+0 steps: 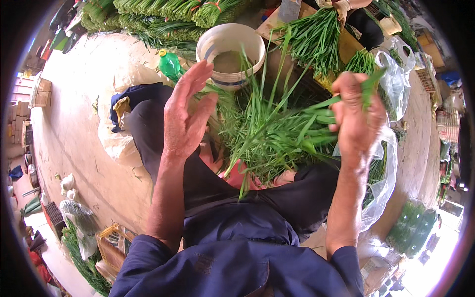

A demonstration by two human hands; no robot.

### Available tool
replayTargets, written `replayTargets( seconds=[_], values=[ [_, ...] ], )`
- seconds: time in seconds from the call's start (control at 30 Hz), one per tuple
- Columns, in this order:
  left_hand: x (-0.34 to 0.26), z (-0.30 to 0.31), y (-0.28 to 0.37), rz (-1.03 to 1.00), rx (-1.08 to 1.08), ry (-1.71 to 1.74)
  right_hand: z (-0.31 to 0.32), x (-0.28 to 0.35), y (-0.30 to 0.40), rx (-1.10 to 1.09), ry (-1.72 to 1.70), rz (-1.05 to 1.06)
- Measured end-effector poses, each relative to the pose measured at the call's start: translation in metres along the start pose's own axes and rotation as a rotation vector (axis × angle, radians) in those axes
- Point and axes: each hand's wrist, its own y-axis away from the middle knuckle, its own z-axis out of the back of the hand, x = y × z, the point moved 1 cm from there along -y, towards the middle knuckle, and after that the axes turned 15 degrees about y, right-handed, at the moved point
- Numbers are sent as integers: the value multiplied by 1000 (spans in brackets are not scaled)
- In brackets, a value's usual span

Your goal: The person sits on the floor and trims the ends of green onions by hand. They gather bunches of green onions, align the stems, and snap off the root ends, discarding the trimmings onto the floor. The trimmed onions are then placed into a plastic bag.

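Note:
My left hand (187, 109) is raised over my knee, its fingers apart and nothing in it. Closed around a few long flat green leaves (323, 111), my right hand (354, 107) is at the right, slightly blurred. Between the hands, a loose heap of green leaves, probably garlic chives (274, 137), covers the ground before my crossed legs; some stalks stick up from it. A white plastic bucket (258, 55) with a dull grey bottom stands just beyond the heap. Behind my left fingertips is a green plastic bottle with a yellow cap (169, 65).
Banded bundles of green stalks (159, 15) are stacked at the top. At the upper right, another person's hand (358, 3) is by a bunch of chives (315, 41). Clear plastic bags (389, 174) lie right of my arm. A dark cloth (139, 96) lies at my left knee.

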Motion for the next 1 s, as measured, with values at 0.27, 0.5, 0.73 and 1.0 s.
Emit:
replayTargets(
  seconds=[0.27,0.5,0.73,1.0],
  values=[
    [-20,-26,-2,36,226,361,-7,15,-1,116,-385,64],
    [26,-68,5,171,493,380,-4,45,-12,149,-420,250],
    [8,-31,27,240,361,142,14,60,-42,90,-231,433],
    [12,-81,29,303,453,-432,-15,92,-36,-91,-207,662]
  ],
)
